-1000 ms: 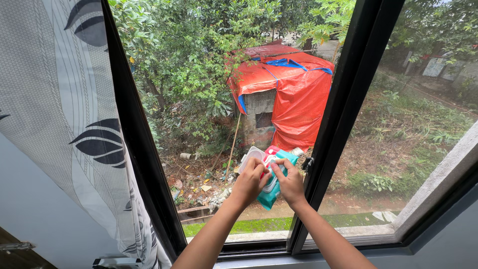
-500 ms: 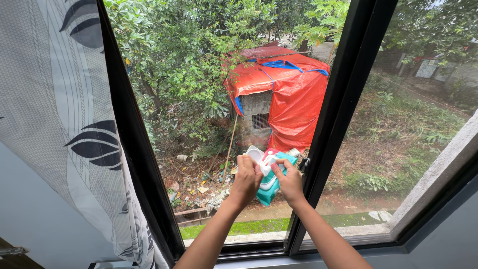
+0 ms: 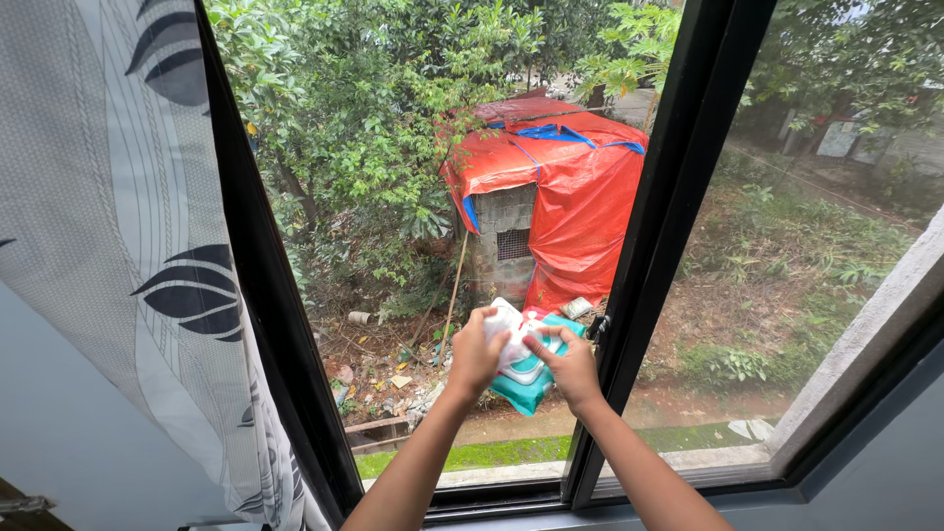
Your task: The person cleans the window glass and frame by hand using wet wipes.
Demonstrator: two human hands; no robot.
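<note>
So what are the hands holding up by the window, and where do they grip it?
A teal wet-wipes pack, held up between both hands: the left hand grips its upper left end by the white lid, the right hand holds its right side.

Black window frame (image 3: 678,226) runs diagonally through the view, with a second black upright (image 3: 261,285) at left; a white curtain (image 3: 108,216) with dark leaf print hangs against that upright. Outside, below: small concrete-block shed (image 3: 503,241) covered by a red tarp (image 3: 570,187) with blue strips, set beside dense green trees (image 3: 364,118). Ground by the shed is bare soil with scattered litter (image 3: 393,379); a mossy strip (image 3: 492,450) lies nearest the wall.
</note>
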